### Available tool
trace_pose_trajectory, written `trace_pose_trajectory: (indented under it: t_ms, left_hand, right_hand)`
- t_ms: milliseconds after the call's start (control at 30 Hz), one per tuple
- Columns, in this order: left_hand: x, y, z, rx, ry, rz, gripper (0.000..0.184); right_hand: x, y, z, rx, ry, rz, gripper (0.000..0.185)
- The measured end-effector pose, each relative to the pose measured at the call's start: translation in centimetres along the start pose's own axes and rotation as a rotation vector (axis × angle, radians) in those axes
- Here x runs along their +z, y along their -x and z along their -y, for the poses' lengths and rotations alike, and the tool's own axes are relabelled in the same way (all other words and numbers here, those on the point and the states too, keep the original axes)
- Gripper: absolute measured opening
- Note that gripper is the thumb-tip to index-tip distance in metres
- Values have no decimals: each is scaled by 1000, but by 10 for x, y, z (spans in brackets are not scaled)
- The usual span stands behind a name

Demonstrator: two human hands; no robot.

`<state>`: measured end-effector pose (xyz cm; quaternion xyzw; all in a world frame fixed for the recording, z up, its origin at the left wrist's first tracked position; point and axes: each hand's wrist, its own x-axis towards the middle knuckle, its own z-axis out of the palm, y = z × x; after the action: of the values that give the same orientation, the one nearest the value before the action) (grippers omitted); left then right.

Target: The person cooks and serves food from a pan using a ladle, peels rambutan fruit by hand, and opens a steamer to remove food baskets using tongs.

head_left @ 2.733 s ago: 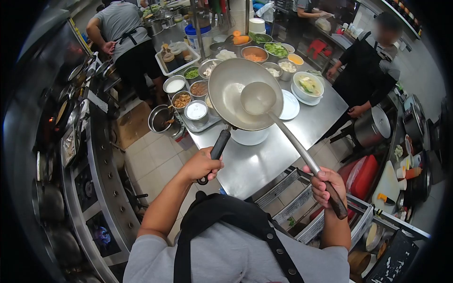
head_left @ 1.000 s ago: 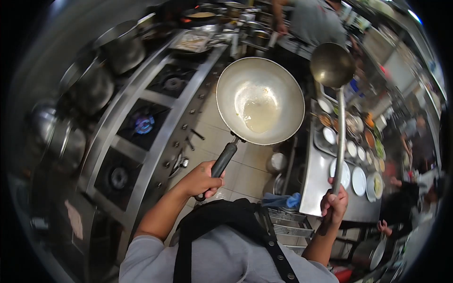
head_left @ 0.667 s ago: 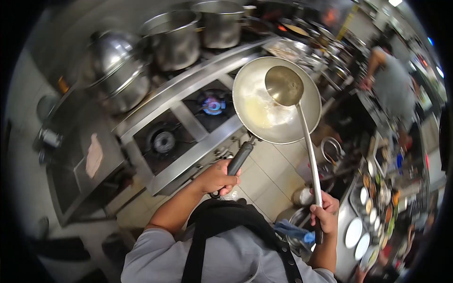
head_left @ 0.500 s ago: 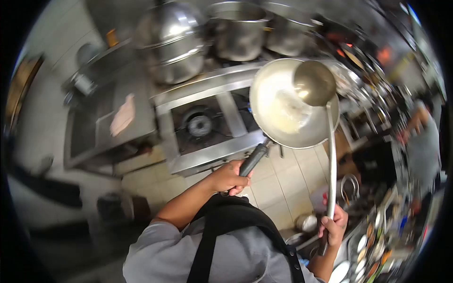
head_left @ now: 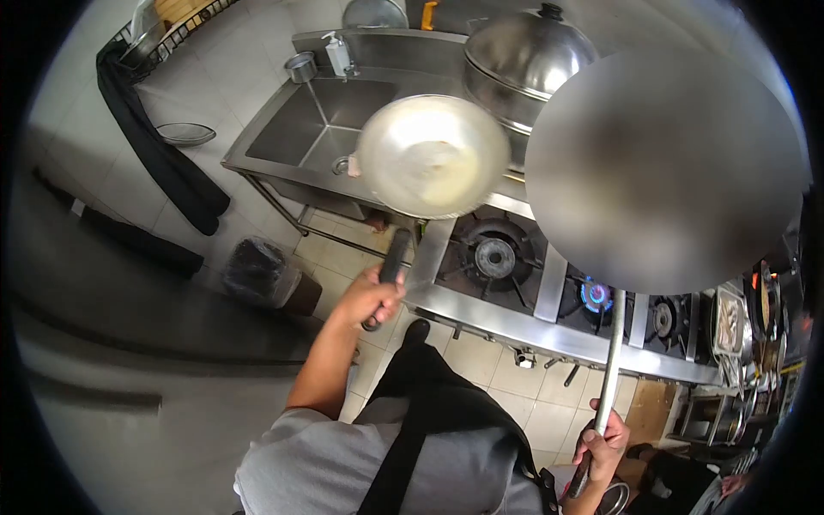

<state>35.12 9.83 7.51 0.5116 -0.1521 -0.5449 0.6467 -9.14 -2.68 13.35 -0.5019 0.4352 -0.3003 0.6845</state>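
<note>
And here's the pan [head_left: 432, 159], held up, tipped slightly, pale wet liquid pooled inside: light to moderate, rigid metal by the look, probably slick within, so the dark handle [head_left: 397, 251] is the place to grip. The left hand [head_left: 371, 296] is wrapped round it! Well apart to the right, the right hand [head_left: 603, 442] clasps a long-handled utensil [head_left: 613, 356], its far end lost in blur. Sink [head_left: 292, 129] far left; stove [head_left: 506, 319] right, one burner [head_left: 596, 293] flaming blue.
</note>
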Motion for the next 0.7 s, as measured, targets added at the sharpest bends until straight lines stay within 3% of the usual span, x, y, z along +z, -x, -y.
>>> trace_pose_trajectory:
  t_ms: [133, 267, 400, 500, 567, 633, 667, 700]
  left_hand:
    - [-92, -54, -60, 90, -176, -299, 13]
    - [-184, -116, -142, 74, -697, -705, 19]
    - [-282, -168, -201, -117, -1330, -855, 18]
    - [-303, -177, -218, 115, -1599, -1187, 19]
    - [-361, -193, -221, 129, -1638, -1256, 24]
    - [-352, -191, -231, 6, -1708, -1193, 30]
    - [-390, -203, -225, 58, -1557, -1127, 42]
    - [-444, -221, -200, 322, -1561, -1184, 55]
  right_hand:
    - [44, -55, -3, 47, 35, 95, 48]
    - [104, -98, 3, 98, 84, 86, 49]
    - [159, -131, 9, -4, 351, 49, 51]
    - [181, -148, 8, -58, 353, 19, 48]
    - [191, -153, 13, -1, 272, -5, 46]
    - [196, -155, 25, 102, 208, -53, 48]
    - [192, -154, 27, 125, 136, -47, 48]
    - [189, -155, 33, 145, 10, -31, 47]
